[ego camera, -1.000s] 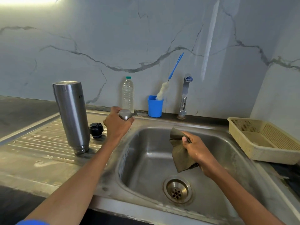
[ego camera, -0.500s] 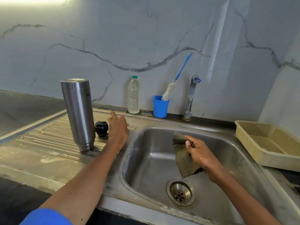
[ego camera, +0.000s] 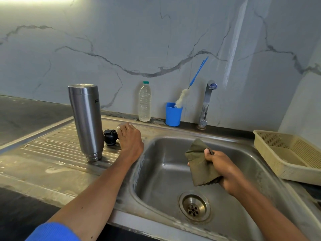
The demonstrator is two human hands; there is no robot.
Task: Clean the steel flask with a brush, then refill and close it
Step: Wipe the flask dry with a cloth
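Head view: a steel sink unit set in a dark table, seen from above and in front.
Wall: grey-veined marble behind the whole unit.
Sink: steel basin with a round drain near its front.
Drainboard: ribbed steel surface left of the basin, part of the same unit.
Table: dark surface at far left.
Basket: cream plastic basket on the right, just beside the basin rim.
Steel flask: stands upside down on the drainboard, its narrow neck end touching the ribs.
Left hand: palm down on the drainboard, right of the flask, fingers curled over a small steel cup of which only an edge shows.
Right hand: over the basin, fingers and thumb gripping an olive cloth that hangs below the fist.
Tap: chrome, with a blue-capped top, at the back rim.
Water bottle: clear plastic with a green cap, upright against the wall.
Blue cup: between bottle and tap, holding a bottle brush that leans right, blue handle up.
Black stopper: on the drainboard between flask and left hand, close to both.
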